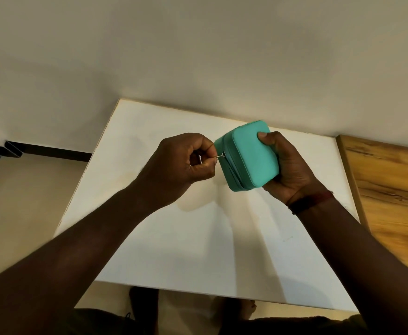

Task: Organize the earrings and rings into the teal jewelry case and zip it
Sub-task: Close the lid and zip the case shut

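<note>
Above the white table (pixel 174 250), a thin metal zipper pull (pixel 220 155) is pinched between the thumb and the curled forefinger (pixel 204 143) of the left hand (pixel 183 163), and the remaining fingers are folded tight into the palm. The pull is seen at the 9 o'clock edge of the teal jewelry case (pixel 249 155), set on the zip seam that is run round its side. The case is held clear of the tabletop, lid down on base, with its broad face tilted toward the camera; it is placed toward 1 o'clock of the table's middle. It is gripped from 3 o'clock by the right hand (pixel 290 170): the thumb (pixel 266 137) is curled over the case's 1 o'clock corner, the palm is pressed to its far side, and the other fingers are wrapped behind it and hidden. How far along the seam the zip is closed cannot be told. A dark red band (pixel 309 200) is worn at the right wrist. Both bare forearms are stretched in from 7 and 5 o'clock across the table's near edge. A wood-grained surface (pixel 391 189) is seen just beside the table at 3 o'clock, and the upper half of the scene, toward 12 o'clock, is taken up by a plain pale wall (pixel 198 56). At 9 o'clock a dark skirting strip (pixel 53 151) is laid along the foot of that wall. At 6 o'clock, below the near table edge, two feet (pixel 143 301) are dimly made out on the floor.
</note>
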